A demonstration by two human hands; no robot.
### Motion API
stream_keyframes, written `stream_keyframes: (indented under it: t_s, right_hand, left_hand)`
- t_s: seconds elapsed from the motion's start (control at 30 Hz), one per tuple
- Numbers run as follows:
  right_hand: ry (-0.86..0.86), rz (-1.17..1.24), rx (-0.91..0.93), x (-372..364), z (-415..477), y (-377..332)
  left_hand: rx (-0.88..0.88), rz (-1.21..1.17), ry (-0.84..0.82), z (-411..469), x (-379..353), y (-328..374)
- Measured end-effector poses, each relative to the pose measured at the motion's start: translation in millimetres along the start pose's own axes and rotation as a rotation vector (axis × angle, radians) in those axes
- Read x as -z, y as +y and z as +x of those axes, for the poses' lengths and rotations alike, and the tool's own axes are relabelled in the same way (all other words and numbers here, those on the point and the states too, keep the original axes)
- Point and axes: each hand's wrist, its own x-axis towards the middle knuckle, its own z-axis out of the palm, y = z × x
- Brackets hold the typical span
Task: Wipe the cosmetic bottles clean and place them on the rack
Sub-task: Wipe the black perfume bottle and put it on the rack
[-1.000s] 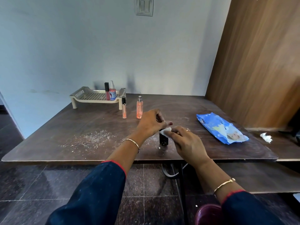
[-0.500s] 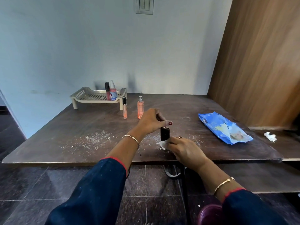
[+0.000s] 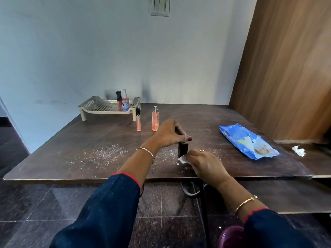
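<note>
A small black bottle [image 3: 182, 150] stands near the table's front edge, and my left hand [image 3: 170, 134] pinches its top from above. My right hand [image 3: 204, 163] holds a white wipe [image 3: 182, 159] against the bottle's lower right side. A beige perforated rack [image 3: 105, 108] stands at the back left with a dark-capped lip gloss tube [image 3: 119, 101] and a pink spray bottle [image 3: 125, 102] on it. In front of the rack stand a peach gloss tube [image 3: 138, 119] and an orange spray bottle [image 3: 155, 119] on the table.
A blue wipes packet [image 3: 248, 141] lies on the dark wooden table [image 3: 89, 136] to the right. A crumpled white tissue [image 3: 298, 151] sits further right. White powder is scattered over the table's front left. A wooden panel rises at the right.
My right hand with the wipe moved from the bottle's top down to its lower side. My left hand stayed on the bottle's top.
</note>
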Motion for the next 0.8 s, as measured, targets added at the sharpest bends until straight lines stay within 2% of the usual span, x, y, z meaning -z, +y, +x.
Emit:
stream_keyframes:
  t_s: [0.3,0.37,0.5,0.6,0.67,0.8]
  right_hand:
    - [0.224,-0.069,-0.048,12.5,13.6,-4.6]
    - [0.182,-0.077,-0.021,8.7,9.4,-1.9]
    - [-0.038,-0.113,0.043,1.6,-2.4,-0.2]
    - [-0.133,-0.109,0.054,1.8,1.5,2.2]
    - [-0.130,-0.147,0.071,5.3,6.2,1.6]
    - [0.003,-0.185,0.046,11.9,12.0,-7.4]
  left_hand:
    - [-0.028,0.031,-0.004,-0.4,0.5,2.1]
    - [-0.027,0.019,0.002,-1.4,0.1,2.4]
    - [-0.028,-0.003,-0.012,-1.1,-0.1,-0.1]
    - [-0.020,0.021,0.009,-0.8,-1.1,-2.0]
    - [-0.019,0.045,0.019,-2.2,-2.1,-0.7]
    - [-0.016,0.043,0.021,-4.9,-2.0,1.3]
